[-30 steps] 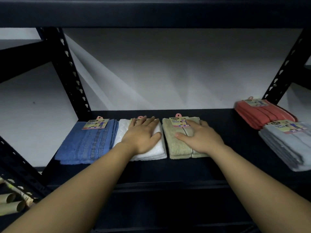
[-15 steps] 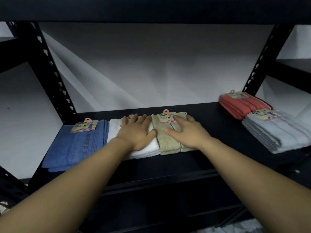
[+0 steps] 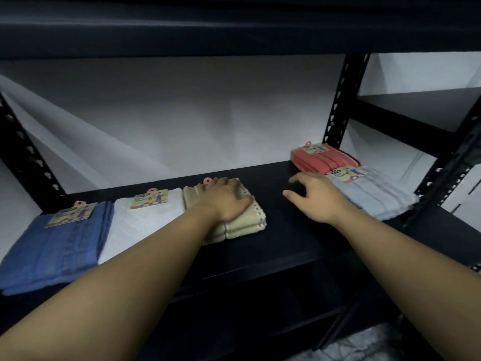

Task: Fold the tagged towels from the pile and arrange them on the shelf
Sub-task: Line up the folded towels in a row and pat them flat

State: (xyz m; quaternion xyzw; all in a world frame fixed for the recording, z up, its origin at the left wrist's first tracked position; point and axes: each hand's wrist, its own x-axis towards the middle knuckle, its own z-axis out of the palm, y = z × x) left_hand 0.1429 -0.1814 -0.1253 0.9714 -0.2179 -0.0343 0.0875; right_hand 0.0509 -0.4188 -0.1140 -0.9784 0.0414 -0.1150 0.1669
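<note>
5 folded, tagged towels lay on the dark shelf [image 3: 286, 246], running from biggest in view to smallest: the blue towel [image 3: 54, 246] at far left, the white towel [image 3: 145, 220] touching it, the grey towel [image 3: 374, 196] at far right, the beige towel [image 3: 234, 222] against the white one, and the coral towel [image 3: 322, 158] behind the grey. The left hand [image 3: 223, 199] pressed flat on the beige towel, fingers straight and together. The right hand [image 3: 315, 196] hovered over bare shelf, fingers loosely spread and holding nothing — the grey towel lay just to its right, long axis running front to back, so this hand was the nearer one. 0.5 s earlier the left hand rested on the white towel and the right on the beige — both had shifted rightward.
</note>
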